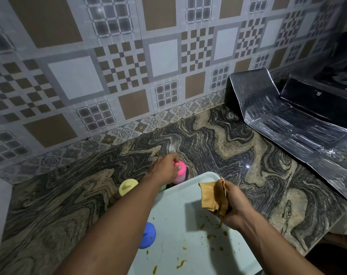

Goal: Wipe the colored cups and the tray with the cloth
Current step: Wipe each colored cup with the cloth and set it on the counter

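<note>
A pale green tray (188, 241) lies on the marbled counter, smeared with brown-yellow stains. My left hand (164, 169) grips the top of an upside-down pink cup (180, 174) standing on the counter just beyond the tray's far left corner. A yellow cup (128, 187) stands upside down to its left. A green cup (163, 187) is mostly hidden behind my left forearm. A blue cup (148, 235) sits upside down at the tray's left edge. My right hand (233, 203) holds a folded tan cloth (213, 196) above the tray.
The patterned tile wall (129, 66) rises behind the counter (69, 195). A foil-covered guard (287, 124) and a dark stove (323, 100) stand at the right. The counter's front edge drops off at the lower right.
</note>
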### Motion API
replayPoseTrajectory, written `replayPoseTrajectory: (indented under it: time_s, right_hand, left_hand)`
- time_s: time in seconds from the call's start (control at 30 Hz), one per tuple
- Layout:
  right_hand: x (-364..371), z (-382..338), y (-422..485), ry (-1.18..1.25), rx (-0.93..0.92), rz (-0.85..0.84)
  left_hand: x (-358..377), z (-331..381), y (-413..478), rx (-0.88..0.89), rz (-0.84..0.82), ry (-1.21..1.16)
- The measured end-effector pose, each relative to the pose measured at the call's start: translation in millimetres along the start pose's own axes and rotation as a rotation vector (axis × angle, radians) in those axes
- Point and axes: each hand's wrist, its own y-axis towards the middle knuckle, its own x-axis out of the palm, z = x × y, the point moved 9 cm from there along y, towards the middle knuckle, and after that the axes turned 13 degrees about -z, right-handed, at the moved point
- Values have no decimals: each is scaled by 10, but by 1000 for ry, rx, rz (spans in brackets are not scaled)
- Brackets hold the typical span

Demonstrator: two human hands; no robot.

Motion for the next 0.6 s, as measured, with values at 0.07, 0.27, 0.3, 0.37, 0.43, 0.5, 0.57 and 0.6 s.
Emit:
replayPoseTrajectory:
  time_s: [0.07,0.27,0.3,0.37,0.43,0.5,0.57,0.6]
  right_hand:
    - [9,-1,-12,4,0,4]
    - [118,-56,-54,26,-2,-57]
    - [157,-73,-69,45,-8,-76]
    - [231,-108,-137,74,-20,-112]
    - [311,-130,-215,72,-11,-162]
    - [398,-148,-313,66,-6,-217]
    - [467,-136,-399,58,6,-261]
    - [494,-118,-450,46,13,-281]
  left_hand:
    - [4,29,-3,1,-23,31]
    - [-63,218,-68,-17,-90,202]
    - [-92,257,-90,-16,-80,221]
    - [-140,312,-164,-14,-63,238]
    - [-186,338,-256,-13,-50,237]
    - [-244,326,-366,-16,-33,219]
    - [-286,272,-488,-27,-33,190]
    - [-294,224,-570,-37,-37,168]
